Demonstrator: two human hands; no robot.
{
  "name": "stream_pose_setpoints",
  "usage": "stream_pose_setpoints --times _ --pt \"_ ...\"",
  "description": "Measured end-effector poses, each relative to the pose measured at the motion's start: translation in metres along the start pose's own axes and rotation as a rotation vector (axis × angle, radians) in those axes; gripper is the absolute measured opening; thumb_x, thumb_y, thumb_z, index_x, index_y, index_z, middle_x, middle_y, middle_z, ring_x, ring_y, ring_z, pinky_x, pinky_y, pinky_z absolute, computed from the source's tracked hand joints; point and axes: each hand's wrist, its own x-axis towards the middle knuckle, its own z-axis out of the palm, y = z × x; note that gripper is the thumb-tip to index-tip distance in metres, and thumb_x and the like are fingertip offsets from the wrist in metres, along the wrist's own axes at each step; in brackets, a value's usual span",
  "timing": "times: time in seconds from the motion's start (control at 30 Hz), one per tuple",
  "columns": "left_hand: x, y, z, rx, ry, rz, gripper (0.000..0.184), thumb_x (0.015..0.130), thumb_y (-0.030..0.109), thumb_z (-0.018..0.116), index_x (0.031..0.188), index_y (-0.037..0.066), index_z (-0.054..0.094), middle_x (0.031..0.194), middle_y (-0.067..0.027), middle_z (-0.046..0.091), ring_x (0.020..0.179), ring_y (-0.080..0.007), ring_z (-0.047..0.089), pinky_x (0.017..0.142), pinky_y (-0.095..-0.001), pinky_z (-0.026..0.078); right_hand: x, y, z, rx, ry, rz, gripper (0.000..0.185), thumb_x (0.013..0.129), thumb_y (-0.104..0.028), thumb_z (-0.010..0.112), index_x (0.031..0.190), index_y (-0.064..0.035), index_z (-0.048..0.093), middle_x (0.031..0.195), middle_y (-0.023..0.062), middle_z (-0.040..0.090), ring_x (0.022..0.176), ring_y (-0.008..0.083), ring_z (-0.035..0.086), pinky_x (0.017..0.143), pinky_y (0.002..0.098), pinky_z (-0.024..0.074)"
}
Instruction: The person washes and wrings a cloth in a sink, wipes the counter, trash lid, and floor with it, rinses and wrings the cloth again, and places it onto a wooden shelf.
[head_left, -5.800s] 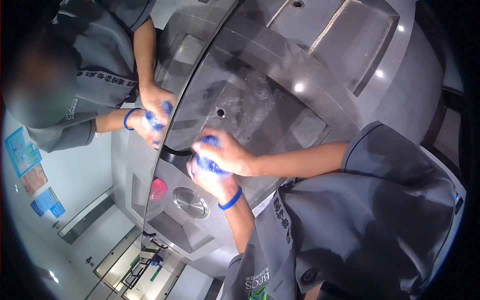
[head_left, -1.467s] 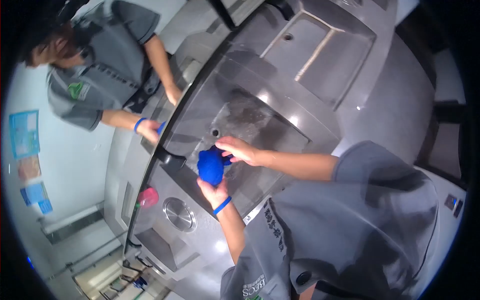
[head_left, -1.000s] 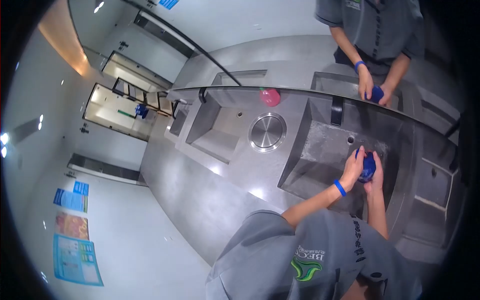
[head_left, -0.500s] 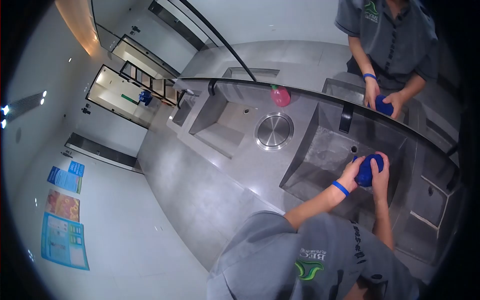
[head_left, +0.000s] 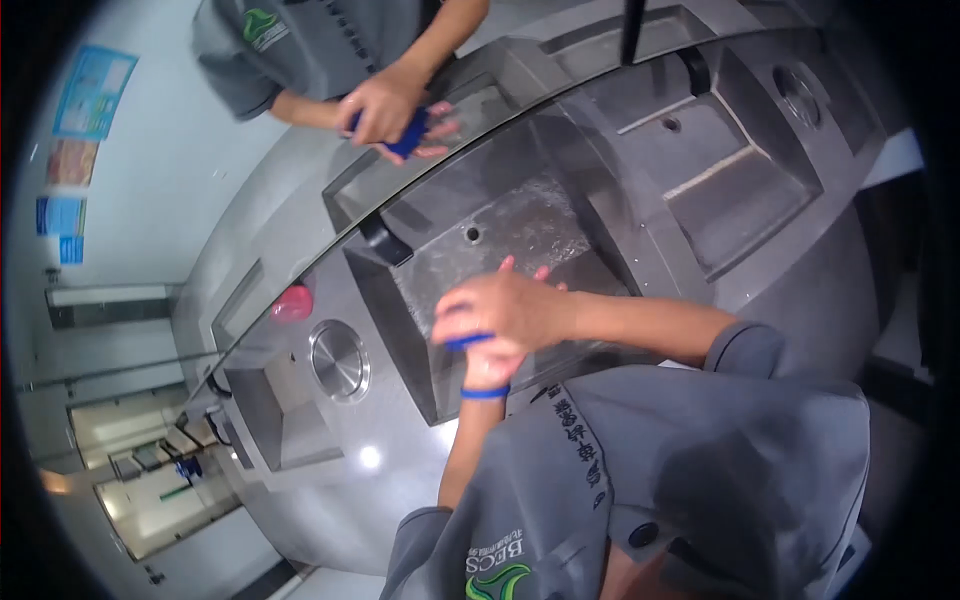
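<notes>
Over the grey stone sink (head_left: 385,300), my two hands meet around a blue cloth (head_left: 466,342). My right hand (head_left: 515,312) lies on top, smeared by motion, with its fingers curled over the cloth. Below it, my left hand (head_left: 492,368), with a blue band at the wrist, is partly covered. Its fingertips stick out, spread apart, beyond the right hand. The mirror reflection (head_left: 400,115) shows the cloth pressed between the right hand and the outstretched left hand. Most of the cloth is hidden in the direct view.
A black faucet (head_left: 387,242) overhangs the wet sink with its drain (head_left: 474,234). More basins flank it, one on the right (head_left: 745,205). On the left counter are a round steel lid (head_left: 338,361) and a pink round object (head_left: 293,303). A mirror runs along the back edge.
My view has swung round toward the right. Both hands were wrapped round the bunched cloth; now the right hand presses it on the left, whose fingers have spread out.
</notes>
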Motion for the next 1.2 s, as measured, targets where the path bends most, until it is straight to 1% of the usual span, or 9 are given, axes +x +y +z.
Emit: stream_pose_setpoints --times 0.07,0.2,0.27,0.33,0.4,0.53,0.7,0.93,1.2 --pt "-0.005 0.014 0.010 0.021 0.046 0.012 0.063 0.096 0.056 0.035 0.144 0.014 0.033 0.135 -0.0186 0.047 0.124 -0.0332 0.047 0.106 -0.0521 0.035 0.010 -0.014 -0.017 -0.034 -0.192 -0.216 0.026 0.066 -0.017 0.068 0.090 -0.0076 0.064 0.109 0.0113 0.059 0.092 0.0307 0.060 0.087 0.0424 0.0464" --pt "-0.004 0.035 0.003 0.047 0.166 0.067 0.059 0.098 0.053 0.034 0.139 0.012 0.040 0.128 -0.0201 0.052 0.118 -0.0330 0.052 0.103 -0.0507 0.039 0.010 -0.008 -0.020 0.150 -0.081 -0.319 0.028 0.063 -0.010 0.069 0.090 -0.0052 0.062 0.105 0.0125 0.061 0.089 0.0300 0.060 0.087 0.0394 0.0443" --pt "0.001 0.041 -0.010 0.039 0.251 0.077 0.055 0.099 0.050 0.035 0.135 0.011 0.045 0.123 -0.0197 0.056 0.113 -0.0325 0.055 0.101 -0.0487 0.042 0.009 -0.003 -0.021 0.231 0.069 -0.065 0.023 0.069 -0.008 0.072 0.089 -0.0068 0.063 0.097 0.0105 0.064 0.088 0.0286 0.061 0.082 0.0375 0.0463" --pt "0.014 0.034 -0.013 0.315 0.548 0.349 0.039 0.099 0.038 0.042 0.123 0.008 0.052 0.112 -0.0138 0.060 0.105 -0.0261 0.058 0.093 -0.0406 0.047 0.011 -0.001 -0.020 0.318 0.225 0.209 0.020 0.074 -0.010 0.074 0.090 -0.0073 0.062 0.093 0.0095 0.065 0.086 0.0285 0.062 0.079 0.0367 0.0474" --pt "0.026 0.044 -0.015 0.170 0.475 0.338 0.025 0.097 0.028 0.051 0.107 0.007 0.059 0.099 -0.0069 0.062 0.098 -0.0194 0.060 0.088 -0.0347 0.049 0.018 0.006 -0.013 0.370 0.395 0.397 0.014 0.083 -0.015 0.070 0.091 -0.0072 0.062 0.086 0.0062 0.065 0.080 0.0191 0.062 0.073 0.0326 0.0485" --pt "0.051 0.044 0.005 0.377 0.828 0.537 0.010 0.090 0.017 0.057 0.091 0.008 0.057 0.090 -0.0043 0.059 0.081 -0.0170 0.060 0.074 -0.0312 0.050 0.029 0.023 0.006 0.714 0.727 0.743 0.014 0.090 -0.017 0.064 0.088 -0.0043 0.058 0.083 0.0023 0.061 0.078 0.0079 0.058 0.068 0.0252 0.0472" --pt "0.095 0.041 -0.018 1.035 0.919 0.778 0.015 0.081 -0.002 0.059 0.072 0.003 0.049 0.067 -0.0012 0.050 0.061 -0.0092 0.046 0.058 -0.0274 0.044 0.021 0.086 0.013 1.175 1.024 0.993 0.011 0.090 -0.013 0.061 0.087 -0.0039 0.056 0.081 0.0037 0.059 0.072 0.0091 0.057 0.062 0.0243 0.0471" --pt "0.109 0.058 -0.059 1.884 0.741 0.712 0.019 0.076 0.000 0.060 0.066 0.001 0.044 0.060 -0.0042 0.043 0.057 -0.0113 0.038 0.053 -0.0302 0.037 0.004 0.142 0.031 1.460 1.016 1.108 0.005 0.087 -0.007 0.055 0.085 -0.0036 0.058 0.076 0.0048 0.058 0.068 0.0131 0.058 0.060 0.0276 0.0487" --pt "0.097 0.083 -0.078 2.016 0.712 0.543 0.016 0.075 0.006 0.059 0.069 -0.001 0.046 0.059 -0.0167 0.044 0.053 -0.0226 0.041 0.053 -0.0387 0.038 0.003 0.171 0.066 1.569 0.945 1.179 0.003 0.083 -0.006 0.055 0.084 -0.0058 0.058 0.075 0.0054 0.056 0.067 0.0157 0.057 0.059 0.0327 0.0481"
